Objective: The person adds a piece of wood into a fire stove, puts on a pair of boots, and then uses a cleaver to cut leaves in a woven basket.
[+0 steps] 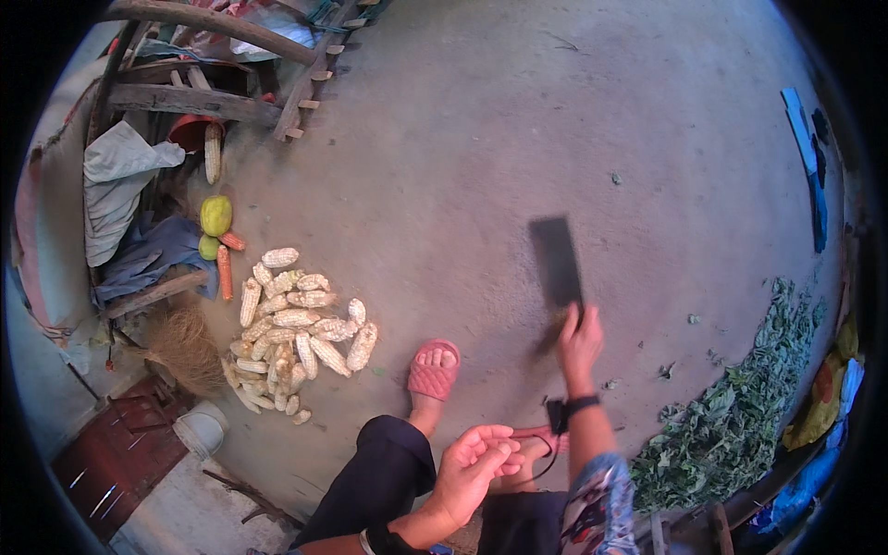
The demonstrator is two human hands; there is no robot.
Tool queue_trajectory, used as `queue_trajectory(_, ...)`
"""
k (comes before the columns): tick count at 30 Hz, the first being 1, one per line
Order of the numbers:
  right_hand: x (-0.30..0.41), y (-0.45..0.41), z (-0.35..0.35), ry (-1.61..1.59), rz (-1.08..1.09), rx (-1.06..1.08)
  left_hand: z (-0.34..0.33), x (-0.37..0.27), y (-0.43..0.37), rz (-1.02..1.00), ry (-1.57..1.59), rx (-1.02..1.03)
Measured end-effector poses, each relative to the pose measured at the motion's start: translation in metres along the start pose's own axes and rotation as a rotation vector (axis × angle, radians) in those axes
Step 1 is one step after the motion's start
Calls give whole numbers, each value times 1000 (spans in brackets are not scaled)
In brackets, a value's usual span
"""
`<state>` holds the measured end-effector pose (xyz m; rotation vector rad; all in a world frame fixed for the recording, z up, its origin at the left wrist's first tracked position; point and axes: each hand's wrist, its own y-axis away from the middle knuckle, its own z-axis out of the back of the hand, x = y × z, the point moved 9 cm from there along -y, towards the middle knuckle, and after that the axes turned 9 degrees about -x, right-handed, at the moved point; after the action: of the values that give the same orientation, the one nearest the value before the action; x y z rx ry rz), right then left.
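My right hand (581,340) grips one end of a dark, flat rectangular object (557,260), which is blurred and tilts out over the floor. Whether it is a blade or something else I cannot tell. A black band (579,406) with a small device and a thin cable sits on that wrist. In front of my lap hovers my left hand (479,461), its fingers loosely curled and the thumb close to the fingertips; any small thing between them is hidden. To the left on the floor lies a pile of husked maize cobs (295,319).
Wilted green leaves (735,409) are heaped at the right. Along the left stand a wooden ladder-like frame (305,90), a yellow-green fruit (216,215), orange cobs (224,270), a fibre bundle (184,350) and a white bucket (201,427). My pink slippers (433,378) rest on the bare floor (444,173).
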<state>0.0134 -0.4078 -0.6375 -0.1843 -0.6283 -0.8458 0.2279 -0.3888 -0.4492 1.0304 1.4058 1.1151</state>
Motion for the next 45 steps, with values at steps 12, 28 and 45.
queue_trajectory(12, 90, -106, -29, 147, 428, -196, -1, 2, 0, -7, 7, -12)
queue_trajectory(28, -23, 61, 2, -128, -242, 119, -7, 3, 1, 60, 24, 64)
queue_trajectory(45, 46, 6, -27, 193, 584, 24, 1, -5, -4, 64, 16, 11)
